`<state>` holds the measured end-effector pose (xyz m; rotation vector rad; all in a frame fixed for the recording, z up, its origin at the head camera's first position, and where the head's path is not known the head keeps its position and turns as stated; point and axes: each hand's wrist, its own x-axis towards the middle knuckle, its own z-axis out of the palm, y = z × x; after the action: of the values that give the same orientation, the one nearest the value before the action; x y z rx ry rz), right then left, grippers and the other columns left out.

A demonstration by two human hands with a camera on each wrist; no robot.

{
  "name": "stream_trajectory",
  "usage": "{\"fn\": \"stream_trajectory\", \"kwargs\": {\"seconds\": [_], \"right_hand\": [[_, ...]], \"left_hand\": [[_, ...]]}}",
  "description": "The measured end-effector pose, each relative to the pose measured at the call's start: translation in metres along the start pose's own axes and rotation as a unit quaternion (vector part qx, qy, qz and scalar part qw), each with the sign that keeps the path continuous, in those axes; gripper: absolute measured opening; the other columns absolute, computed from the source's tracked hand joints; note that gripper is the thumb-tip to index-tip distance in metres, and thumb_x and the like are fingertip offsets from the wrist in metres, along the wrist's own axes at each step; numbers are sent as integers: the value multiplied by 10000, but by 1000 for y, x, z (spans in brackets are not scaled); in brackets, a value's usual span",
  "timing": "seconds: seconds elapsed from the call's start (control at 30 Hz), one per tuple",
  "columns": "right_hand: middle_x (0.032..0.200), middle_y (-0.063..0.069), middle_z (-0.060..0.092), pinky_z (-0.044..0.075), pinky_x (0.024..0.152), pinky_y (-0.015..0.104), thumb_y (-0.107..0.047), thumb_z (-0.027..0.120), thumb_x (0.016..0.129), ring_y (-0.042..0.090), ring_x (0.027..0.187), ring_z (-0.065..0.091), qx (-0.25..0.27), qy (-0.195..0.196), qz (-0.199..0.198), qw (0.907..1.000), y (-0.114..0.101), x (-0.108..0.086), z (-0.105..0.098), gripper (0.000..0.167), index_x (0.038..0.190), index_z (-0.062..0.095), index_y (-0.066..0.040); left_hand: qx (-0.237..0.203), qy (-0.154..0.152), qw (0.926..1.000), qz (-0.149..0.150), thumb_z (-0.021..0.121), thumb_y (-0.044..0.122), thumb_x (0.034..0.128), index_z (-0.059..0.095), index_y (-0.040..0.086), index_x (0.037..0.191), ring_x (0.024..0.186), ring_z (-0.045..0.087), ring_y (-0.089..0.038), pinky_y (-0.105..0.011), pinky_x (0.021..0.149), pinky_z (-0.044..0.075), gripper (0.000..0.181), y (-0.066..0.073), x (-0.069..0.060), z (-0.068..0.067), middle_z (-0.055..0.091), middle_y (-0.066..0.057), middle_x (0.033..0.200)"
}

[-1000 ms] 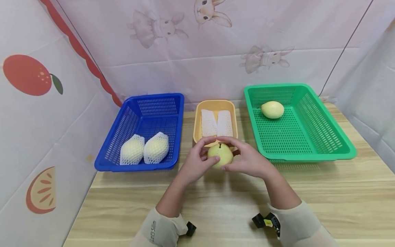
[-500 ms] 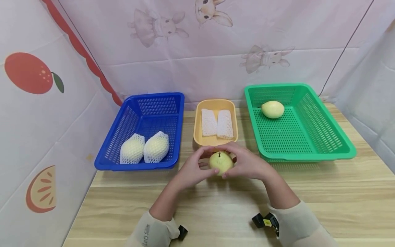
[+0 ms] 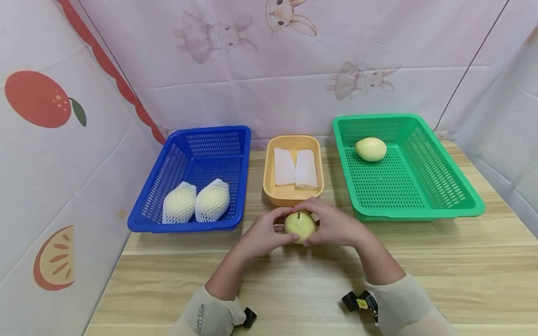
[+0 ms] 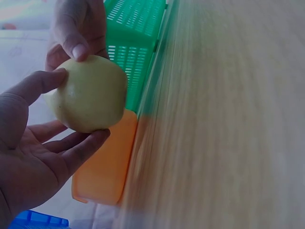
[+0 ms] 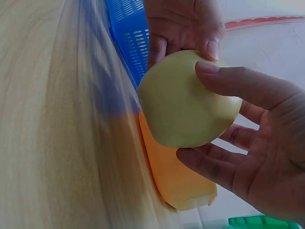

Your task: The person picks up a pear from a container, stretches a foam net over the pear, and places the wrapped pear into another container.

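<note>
The left grip (image 3: 261, 235) and right grip (image 3: 336, 224) clamp a stem-up pear (image 3: 300, 228) from opposite sides, likely to steady it.

Head view bright, evenly lit, mostly sharp; soft shadows on counter (image 3: 302, 294), pale sheen at lower centre. Wrist views dimmer, softer; counter grain blurred, backdrop (image 5: 267, 45) washed pale at top corner.

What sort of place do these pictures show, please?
Perhaps a small fruit-packing corner: two netted fruits in a blue basket, more white nets in a yellow tray, and rabbit-patterned cloth behind.
</note>
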<state>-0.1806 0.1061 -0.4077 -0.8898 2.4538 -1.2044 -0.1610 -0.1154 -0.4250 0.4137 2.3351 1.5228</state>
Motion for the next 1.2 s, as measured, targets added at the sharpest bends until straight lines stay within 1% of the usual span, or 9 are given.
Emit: {"fn": "stream_trajectory", "kwargs": {"seconds": [0.17,0.37,0.53,0.83,0.93,1.1,1.2], "right_hand": [[1272,-11,564,484,880,400,-113,868,646,184,1098,532,-87,-95,-50,9999,2,2,2,673,1254,599,-213],[1279,4,554,489,876,384,-90,845,658,192,1101,539,-102,-153,-4,9998,4,3,4,654,1251,593,-204],[1283,12,552,488,889,386,-85,845,656,194,1111,543,-151,-185,21,9997,4,4,6,661,1257,595,-193],[1277,23,556,493,881,380,-101,859,654,200,1105,543,-165,-252,76,9995,7,5,8,660,1253,603,-208],[1279,34,558,498,878,384,-97,860,654,206,1103,548,-141,-265,62,9995,8,6,8,661,1253,604,-208],[1270,45,566,507,883,415,-104,865,662,214,1098,551,-101,-346,34,9993,9,4,8,655,1255,603,-194],[1259,41,570,504,897,438,-104,868,662,212,1094,552,-77,-407,86,9991,10,3,7,660,1259,600,-189]], "left_hand": [[131,-20,9999,-90,814,257,813,553,114,1361,1161,603,-201,-383,992,511,624,-2,1,0,597,-37,1335],[115,-89,9999,-73,812,212,813,553,98,1355,1159,600,-216,-376,985,514,612,-4,3,0,602,-45,1323],[139,-146,9998,-30,812,183,810,561,91,1341,1139,608,-202,-347,971,522,594,-5,4,1,613,-45,1300],[283,-268,9992,-95,812,196,812,553,84,1347,1135,609,-209,-348,961,523,605,-5,4,-1,616,-54,1292],[285,-290,9991,-101,812,199,813,550,90,1349,1130,604,-209,-349,957,523,606,-6,4,-1,615,-49,1283],[223,-440,9987,-100,798,203,826,523,107,1372,1136,593,-212,-345,938,530,619,-6,3,1,603,-37,1279],[186,-507,9985,-110,793,204,831,510,124,1381,1142,589,-208,-340,931,532,624,-6,3,2,599,-21,1275]]}}
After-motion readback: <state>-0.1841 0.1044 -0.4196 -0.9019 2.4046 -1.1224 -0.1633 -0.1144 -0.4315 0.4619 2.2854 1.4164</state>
